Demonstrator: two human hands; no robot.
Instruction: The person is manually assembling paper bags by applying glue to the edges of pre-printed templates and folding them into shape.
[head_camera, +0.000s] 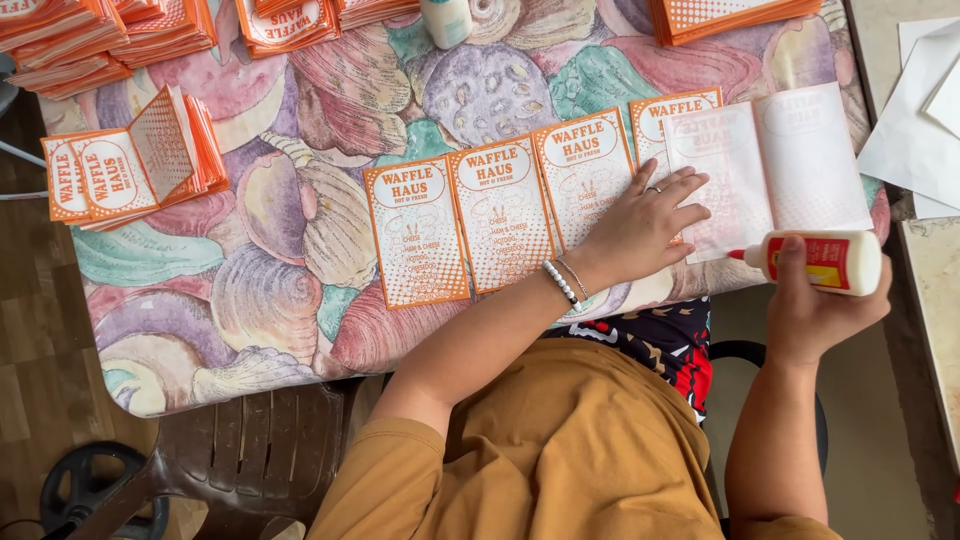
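The right hand (815, 300) is closed around a white glue bottle (825, 261) with a red label, thumb laid along its upper side, and holds it on its side so that the small red nozzle points left. The nozzle tip sits right at the near edge of an opened-out paper sheet (770, 165), which lies pale side up at the right end of the table. The left hand (640, 225) lies flat and open, palm down and fingers spread, gripping nothing; it presses on the left part of that pale sheet where it overlaps the last of the printed orange bags (500, 225). Those bags lie in a row of overlapping flat pieces running left from the hand, their long sides going near to far. The relation that matters is between nozzle and paper: the bottle's long axis runs left to right, almost along the sheet's near edge, and the sheet lies just left and far of the tip. The right hand is the nearer one to that edge, while the left hand holds the paper down a little way to the left. Further stacks of orange bags (130, 165) sit on the left and along the far side of the shell-patterned tablecloth (250, 290), and a second white bottle (446, 20) stands at the far edge.
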